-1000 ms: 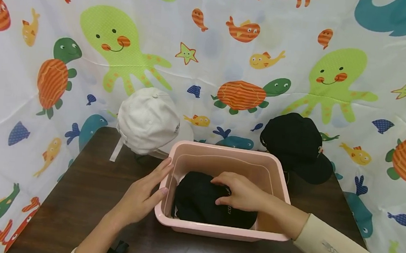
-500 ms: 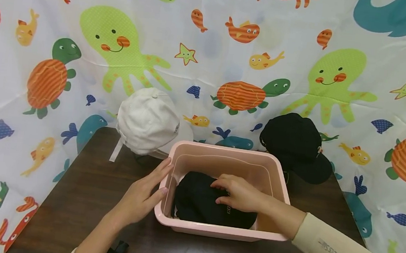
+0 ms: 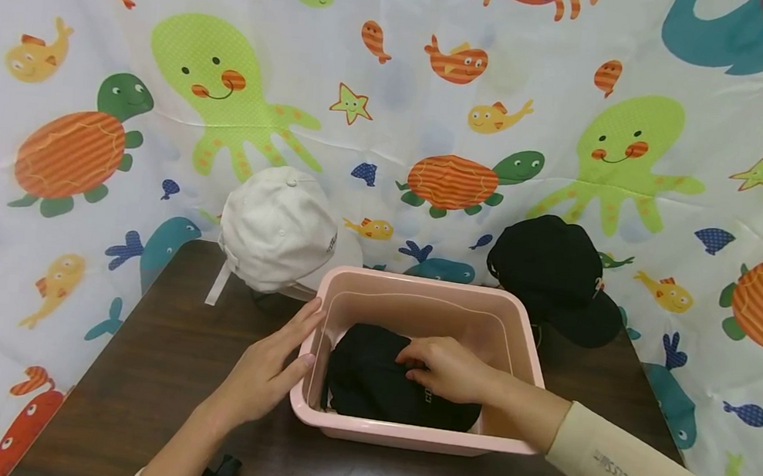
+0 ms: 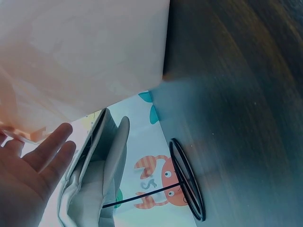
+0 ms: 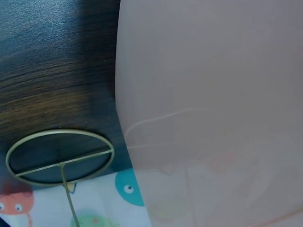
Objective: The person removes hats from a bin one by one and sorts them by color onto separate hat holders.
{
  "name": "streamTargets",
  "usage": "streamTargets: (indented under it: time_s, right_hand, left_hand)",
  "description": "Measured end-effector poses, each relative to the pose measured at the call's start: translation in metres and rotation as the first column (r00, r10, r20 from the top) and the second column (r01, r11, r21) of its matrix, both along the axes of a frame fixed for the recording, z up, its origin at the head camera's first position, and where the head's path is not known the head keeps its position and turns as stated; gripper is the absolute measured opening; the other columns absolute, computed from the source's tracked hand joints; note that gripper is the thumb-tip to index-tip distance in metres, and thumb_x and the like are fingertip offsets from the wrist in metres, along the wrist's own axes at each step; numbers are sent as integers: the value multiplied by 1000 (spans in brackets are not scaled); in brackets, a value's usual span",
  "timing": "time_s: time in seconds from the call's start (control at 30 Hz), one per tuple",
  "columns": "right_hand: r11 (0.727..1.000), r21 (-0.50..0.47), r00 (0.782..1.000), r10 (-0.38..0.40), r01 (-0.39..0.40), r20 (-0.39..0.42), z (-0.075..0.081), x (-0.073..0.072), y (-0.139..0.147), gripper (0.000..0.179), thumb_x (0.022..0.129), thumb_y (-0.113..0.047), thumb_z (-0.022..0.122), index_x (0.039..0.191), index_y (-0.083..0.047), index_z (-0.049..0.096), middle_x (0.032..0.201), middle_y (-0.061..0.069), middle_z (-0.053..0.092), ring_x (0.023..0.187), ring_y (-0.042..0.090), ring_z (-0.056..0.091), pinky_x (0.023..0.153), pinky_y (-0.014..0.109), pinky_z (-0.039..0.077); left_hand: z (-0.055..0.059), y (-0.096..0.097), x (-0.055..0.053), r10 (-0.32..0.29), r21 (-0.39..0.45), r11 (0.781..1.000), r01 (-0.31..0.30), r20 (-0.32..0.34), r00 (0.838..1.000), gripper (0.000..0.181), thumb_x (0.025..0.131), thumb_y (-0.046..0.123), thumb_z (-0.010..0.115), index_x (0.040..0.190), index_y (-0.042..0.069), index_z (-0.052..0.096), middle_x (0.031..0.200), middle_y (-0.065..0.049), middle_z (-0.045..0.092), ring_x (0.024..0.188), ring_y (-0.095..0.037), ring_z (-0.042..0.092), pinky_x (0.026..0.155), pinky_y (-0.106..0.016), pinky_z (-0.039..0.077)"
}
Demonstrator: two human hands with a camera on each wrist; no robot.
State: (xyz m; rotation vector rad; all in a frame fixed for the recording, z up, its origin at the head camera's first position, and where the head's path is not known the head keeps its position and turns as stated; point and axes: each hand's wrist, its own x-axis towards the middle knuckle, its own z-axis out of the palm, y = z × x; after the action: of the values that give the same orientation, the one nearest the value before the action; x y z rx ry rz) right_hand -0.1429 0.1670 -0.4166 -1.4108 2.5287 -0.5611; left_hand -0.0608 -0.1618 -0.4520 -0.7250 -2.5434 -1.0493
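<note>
A pink plastic bin (image 3: pixel 403 430) stands on the table, and a black cap (image 3: pixel 366 380) with white lettering on its front lies inside. Reaching into the bin from the right, my right hand (image 3: pixel 451 369) pinches the top of this cap with bent fingers and thumb. My left hand (image 3: pixel 262 377) rests with its fingers fairly straight against the bin's left rim. In the left wrist view, that hand's fingers (image 4: pixel 49 146) touch the bin's edge. The right wrist view has only the bin's outer wall (image 5: pixel 213 94) beside the table; the right hand is hidden there.
Behind the bin at left is a white cap (image 3: pixel 280 231); at right is another black cap (image 3: pixel 546 267). Wire stands with round bases, one black (image 4: pixel 182 183) and one brass-coloured (image 5: pixel 61 164), stand on the dark wood table (image 3: pixel 151 369). A sea-animal curtain (image 3: pixel 394 115) hangs behind.
The fingers and thumb of my right hand have drawn together on the black cap's crown. My left hand stays at the rim. The curtain at far left has shifted.
</note>
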Motion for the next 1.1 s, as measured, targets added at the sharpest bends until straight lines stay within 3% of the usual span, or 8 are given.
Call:
streamTargets:
  time_s: [0.4,0.77,1.1]
  right_hand:
    - [998,-60,998,22,-25,-51,-3,-1,2,15,94,-1,73,107,-6,78,103,3,76,95,16,71,91,36,59]
    - [988,-149,996,-51,39,-79,8,0,4,15,92,0,75,104,-8,80,97,1,76,89,14,70,83,35,59]
    - [972,-234,991,-66,37,-117,14,4,9,17,91,2,77,103,-10,80,98,-1,77,89,13,72,81,32,60]
  left_hand:
    - [-3,1,1,5,2,1000,-5,9,1000,60,105,19,57,162,13,41,172,1,29,151,-20,39,118,-13,20]
    - [-3,1,-2,-1,10,1000,1,-8,1000,59,104,19,57,161,11,42,171,0,30,151,-22,40,118,-14,20]
    - [-3,-1,-2,1,5,1000,-1,4,1000,59,104,22,57,161,12,43,171,1,30,151,-22,40,120,-17,24]
